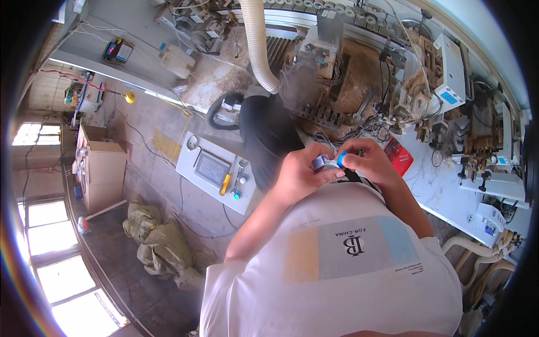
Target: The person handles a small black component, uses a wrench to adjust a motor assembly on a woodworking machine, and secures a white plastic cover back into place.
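Near the middle of the frame, just above the white shirt (337, 303), the left hand (301, 171) has its fingers closed on a small shiny object (319, 162), while the right hand (368, 163) pinches a blue cap (342, 159) just beside it; whether these are joined, I cannot tell. Left of centre, a yellow-handled tool (225, 184) lies on a pale panel (188, 170).
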`<state>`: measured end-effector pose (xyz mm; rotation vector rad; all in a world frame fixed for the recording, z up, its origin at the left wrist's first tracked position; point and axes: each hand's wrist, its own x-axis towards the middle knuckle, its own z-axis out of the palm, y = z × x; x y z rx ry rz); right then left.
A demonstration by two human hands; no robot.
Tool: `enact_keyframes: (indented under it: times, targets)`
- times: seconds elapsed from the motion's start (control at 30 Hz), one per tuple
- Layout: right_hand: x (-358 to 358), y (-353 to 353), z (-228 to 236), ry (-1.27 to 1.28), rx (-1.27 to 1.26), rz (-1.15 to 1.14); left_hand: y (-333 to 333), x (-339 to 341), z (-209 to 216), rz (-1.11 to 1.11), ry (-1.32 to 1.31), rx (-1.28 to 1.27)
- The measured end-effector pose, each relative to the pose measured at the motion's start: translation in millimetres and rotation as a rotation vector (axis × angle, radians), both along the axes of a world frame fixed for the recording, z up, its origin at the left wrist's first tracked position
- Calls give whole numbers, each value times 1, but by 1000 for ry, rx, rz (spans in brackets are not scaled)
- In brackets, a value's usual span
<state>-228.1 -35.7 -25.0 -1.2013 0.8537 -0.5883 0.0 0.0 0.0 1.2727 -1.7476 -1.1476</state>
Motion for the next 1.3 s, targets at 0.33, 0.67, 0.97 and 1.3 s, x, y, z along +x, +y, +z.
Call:
enact_keyframes:
  times: [0.33,0.67,0.97,1.3]
  targets:
    - [5,5,29,84,-604,-82,6,-12,-18,5,-283,-252]
    - [4,-1,22,166,-711,25,11,-9,-19,-2,-249,-213]
    - [19,2,12,210,-723,57,20,0,-32,-11,-105,-70]
    - [59,4,4,119,-367,273,40,39,-37,132,139,-18]
